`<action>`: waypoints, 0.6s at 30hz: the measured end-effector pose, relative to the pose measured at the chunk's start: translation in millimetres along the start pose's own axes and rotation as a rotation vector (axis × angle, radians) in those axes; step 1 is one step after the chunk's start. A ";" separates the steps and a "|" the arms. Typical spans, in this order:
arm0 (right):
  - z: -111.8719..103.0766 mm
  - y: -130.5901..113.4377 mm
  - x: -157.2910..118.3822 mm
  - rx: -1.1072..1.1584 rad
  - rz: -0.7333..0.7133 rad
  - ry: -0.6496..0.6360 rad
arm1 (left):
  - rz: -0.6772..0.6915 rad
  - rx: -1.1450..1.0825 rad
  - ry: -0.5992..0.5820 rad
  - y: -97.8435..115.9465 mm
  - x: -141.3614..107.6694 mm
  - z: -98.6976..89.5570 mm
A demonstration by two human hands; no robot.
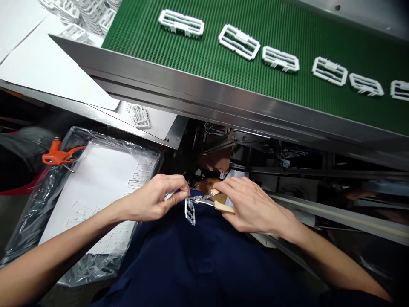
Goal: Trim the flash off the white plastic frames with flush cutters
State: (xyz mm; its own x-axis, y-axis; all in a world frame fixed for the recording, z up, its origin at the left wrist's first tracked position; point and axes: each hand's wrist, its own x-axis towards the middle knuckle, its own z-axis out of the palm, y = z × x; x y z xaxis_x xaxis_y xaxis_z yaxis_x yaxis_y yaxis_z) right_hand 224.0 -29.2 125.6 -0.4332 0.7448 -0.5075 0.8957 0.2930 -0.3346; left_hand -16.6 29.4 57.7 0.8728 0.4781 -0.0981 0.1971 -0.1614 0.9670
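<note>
Cannot see all of the end frame [400, 90] on the green belt [198, 55], cut off by the right edge, or of the stacked parts [91, 13], cut off above. Cannot make out the white part [170, 194] in the left hand [162, 197], mostly covered by fingers, or the handle ends of the pliers [223, 207] under the right hand [255, 205]. Cannot read the small red print [223, 172] or sort out the dark machinery [255, 147] below.
</note>
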 end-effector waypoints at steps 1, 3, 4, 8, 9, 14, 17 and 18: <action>-3.1 -0.3 0.9 -0.022 -0.002 -0.017 | -0.001 0.011 0.000 1.3 1.5 0.5; -9.0 -1.6 2.8 -0.057 -0.005 -0.044 | 0.003 0.028 -0.002 3.7 4.3 1.4; -11.7 -2.7 3.5 -0.074 -0.005 -0.057 | 0.005 0.034 -0.004 4.8 5.5 1.7; -20.8 -7.8 3.8 -0.130 0.000 -0.089 | 0.009 0.048 -0.006 8.6 8.9 2.1; -23.0 -8.9 3.3 -0.139 0.003 -0.091 | 0.010 0.050 -0.006 9.3 9.4 2.3; -36.3 -13.0 3.0 -0.231 -0.034 -0.099 | 0.009 0.050 -0.019 10.4 10.8 5.1; -43.5 -14.5 8.9 -0.277 -0.098 -0.129 | 0.012 0.034 -0.030 8.9 11.7 8.3; -45.2 -14.2 11.5 -0.272 -0.112 -0.136 | 0.014 0.026 -0.030 8.2 12.1 9.4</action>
State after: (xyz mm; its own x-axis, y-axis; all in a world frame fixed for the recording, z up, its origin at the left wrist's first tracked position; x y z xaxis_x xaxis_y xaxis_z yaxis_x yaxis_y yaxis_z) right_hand 210.9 2.4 160.4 -0.5234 0.6173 -0.5874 0.8279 0.5314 -0.1793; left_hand -0.2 25.8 62.2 0.8886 0.4493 -0.0919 0.1957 -0.1903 0.9620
